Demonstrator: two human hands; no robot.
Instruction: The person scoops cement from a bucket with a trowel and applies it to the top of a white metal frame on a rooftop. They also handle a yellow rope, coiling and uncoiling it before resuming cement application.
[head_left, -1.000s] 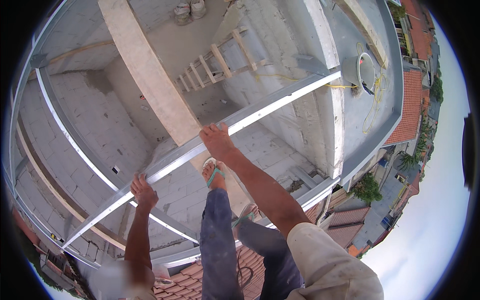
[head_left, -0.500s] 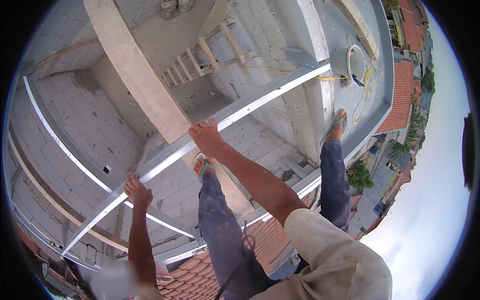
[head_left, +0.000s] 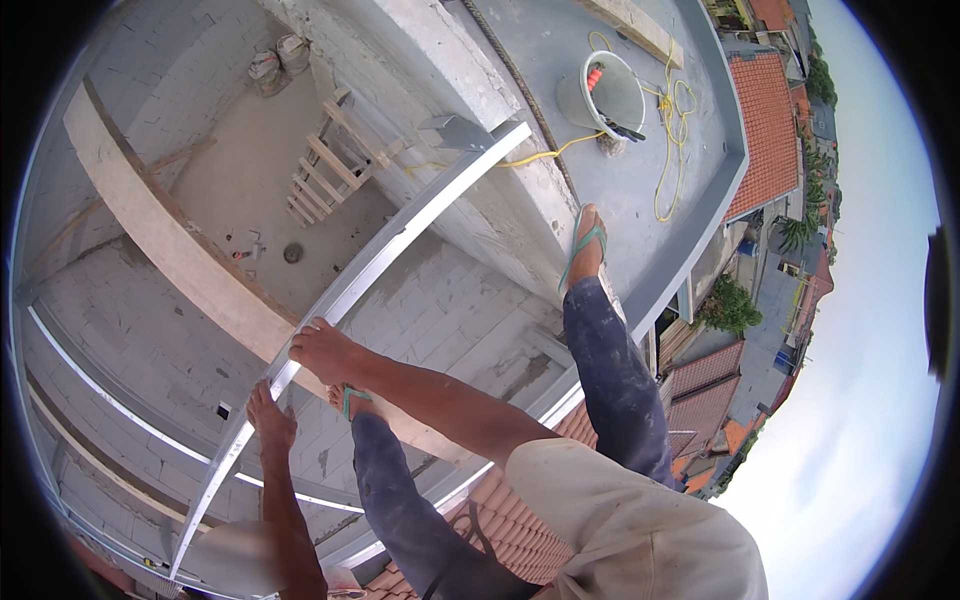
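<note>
A long silvery metal channel (head_left: 420,215) slants from the far wall top toward the lower left, above the open room. My right hand (head_left: 325,350) is closed over it where it crosses a wide wooden plank (head_left: 190,255). Just nearer and to the left, my left hand (head_left: 270,415) is wrapped round the same channel, its fingers on the edge. My left foot (head_left: 350,400), in a green-strapped sandal, stands on the plank. The right foot (head_left: 587,245) rests at the edge of the grey roof slab (head_left: 625,165). The channel's far end lies near a short grey metal piece (head_left: 455,132).
A white bucket (head_left: 572,105) with tools stands on the slab beside a yellow cord (head_left: 660,195). Deep below are a wooden ladder-like frame (head_left: 320,180) and two sacks (head_left: 265,72). Another metal channel (head_left: 110,400) runs at the left. Tiled roofs (head_left: 765,130) lie outside.
My view has shifted toward the slab, so the scene sits further left. My hands are closer together along the channel; both still hold it, and my feet stay on plank and slab edge.
</note>
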